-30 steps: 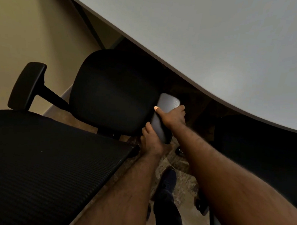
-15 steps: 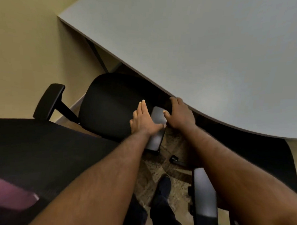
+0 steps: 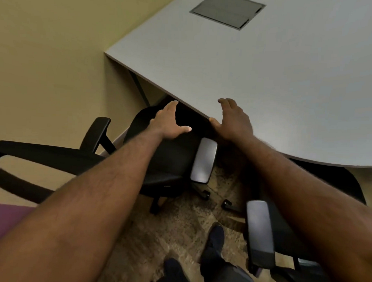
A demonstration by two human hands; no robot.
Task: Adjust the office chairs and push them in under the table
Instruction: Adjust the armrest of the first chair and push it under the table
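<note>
Now partway through, by look of it: left chair seat tucked partly under table edge, grey armrest outside, just beside edge; backrest at lower left. Left hand over seat, fingers straight, thumb spread, gripping nothing. Right hand flat at table edge, fingers loosely together, thumb out, holding nothing. Right chair seat half under table, armrest well out. Likely left: shove both chairs deeper, square them up. Carpet, shoes below

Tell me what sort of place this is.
Probably an office meeting room: a large grey table with a power hatch set into its top, and black office chairs on castors around it.
</note>
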